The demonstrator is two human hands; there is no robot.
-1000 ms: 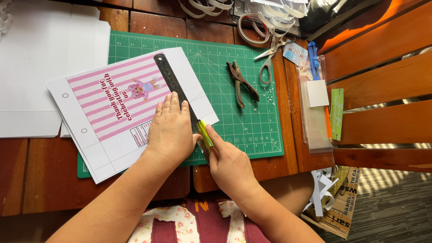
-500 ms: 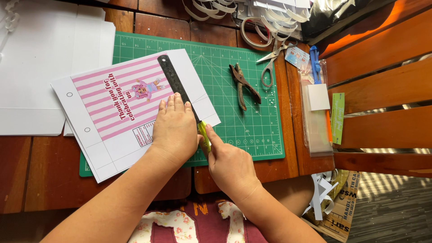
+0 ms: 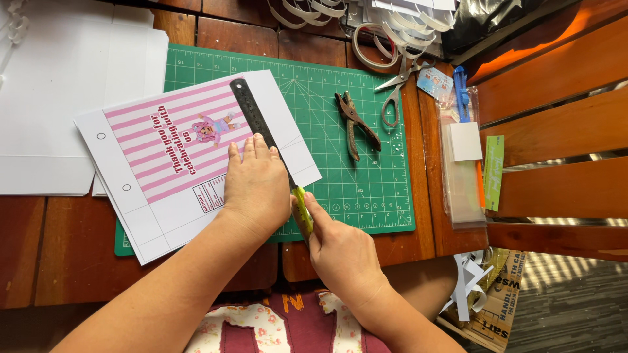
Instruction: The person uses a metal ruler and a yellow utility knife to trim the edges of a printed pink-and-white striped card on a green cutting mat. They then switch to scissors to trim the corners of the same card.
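A white sheet printed with pink stripes and a small cartoon figure (image 3: 170, 157) lies on a green cutting mat (image 3: 353, 150). A dark metal ruler (image 3: 252, 117) rests slanted across the sheet's right part. My left hand (image 3: 256, 186) presses flat on the ruler's near end and the sheet. My right hand (image 3: 343, 255) grips a yellow-green craft knife (image 3: 302, 212), its tip at the ruler's near end by the sheet's lower right edge.
Pliers (image 3: 353, 124) and scissors (image 3: 399, 91) lie on the mat's right side. White card sheets (image 3: 72, 85) sit at the left. Tape rolls (image 3: 373, 42) and paper strips lie at the back. A clear bag with paper pieces (image 3: 463, 163) rests beside wooden slats (image 3: 562, 111).
The knife in my right hand has slid down along the ruler toward me. My left hand stays pressed on the ruler. The view has shifted a little.
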